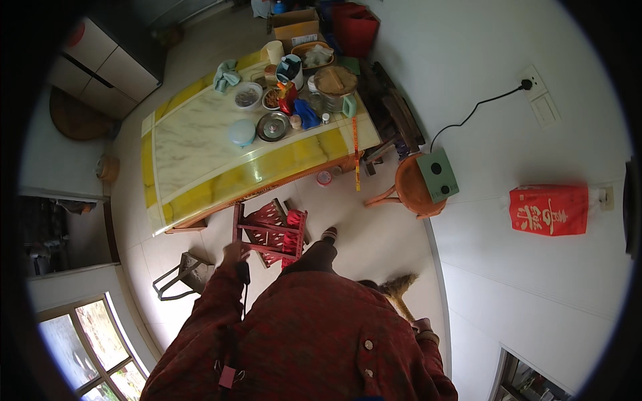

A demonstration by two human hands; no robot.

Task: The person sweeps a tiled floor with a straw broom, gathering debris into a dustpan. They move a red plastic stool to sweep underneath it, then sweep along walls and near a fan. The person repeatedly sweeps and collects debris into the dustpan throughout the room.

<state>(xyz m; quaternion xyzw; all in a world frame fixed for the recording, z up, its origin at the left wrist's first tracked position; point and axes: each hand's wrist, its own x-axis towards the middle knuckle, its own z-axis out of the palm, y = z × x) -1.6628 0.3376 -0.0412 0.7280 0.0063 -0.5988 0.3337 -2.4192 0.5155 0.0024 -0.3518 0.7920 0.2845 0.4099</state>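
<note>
My left hand (233, 253) grips the frame of a red chair or stool (266, 246), which has red patterned fabric strung between its bars. It is tilted over the floor beside the table. My right hand (422, 326) is closed around the handle of a straw hand broom (398, 289), its bristles spread near the floor by my right side. Before me stands a long table (200, 150) with a marbled top and yellow borders. My fingers are small and partly hidden in both hands.
Bowls, a steel lid (273, 126) and a glass jug (336, 103) crowd the table's right end. A round wooden stool (409, 183) bears a green appliance (438, 175), its cord plugged into the wall. A small dark stool (193, 273) lies tipped at left. A red bag (549, 209) hangs on the wall.
</note>
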